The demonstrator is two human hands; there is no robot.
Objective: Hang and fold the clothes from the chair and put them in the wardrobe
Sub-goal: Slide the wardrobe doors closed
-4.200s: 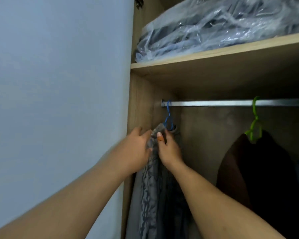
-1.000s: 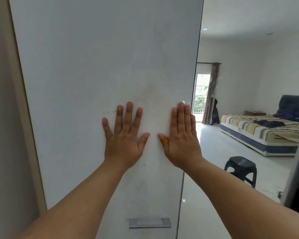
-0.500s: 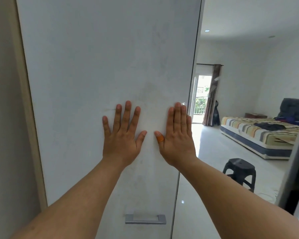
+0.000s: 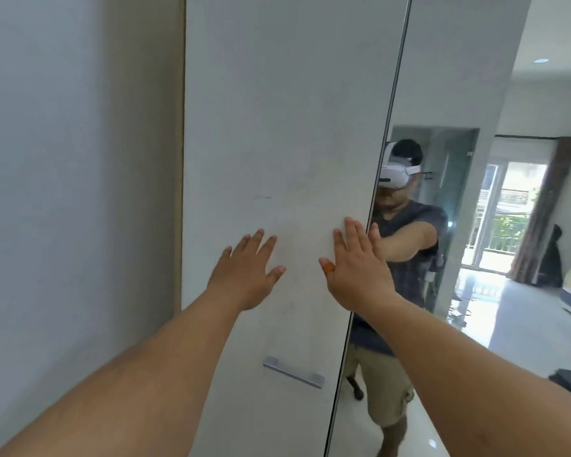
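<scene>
From the head camera: both hands are up on the wardrobe door point(image 4: 277, 127), a tall pale panel filling the middle of the view. The left hand point(image 4: 246, 270) lies flat on it, fingers straight and spread. The right hand point(image 4: 353, 268) is flat too, fingers straight and close together, set right at the door's right edge, with an orange band on the thumb. Neither hand holds anything. Below them, a small metal handle point(image 4: 294, 372) sits on the panel, untouched. Just beside the door on the right, a mirror panel point(image 4: 442, 94) shows the person reflected, headset on, arm stretched toward the door. The door blocks all sight of the wardrobe's inside, so the clothes cannot be seen. To the left, a plain grey wall point(image 4: 73, 192). Far right, a bright glass doorway point(image 4: 511, 219) with a brown curtain point(image 4: 541, 219) hanging beside it.
</scene>
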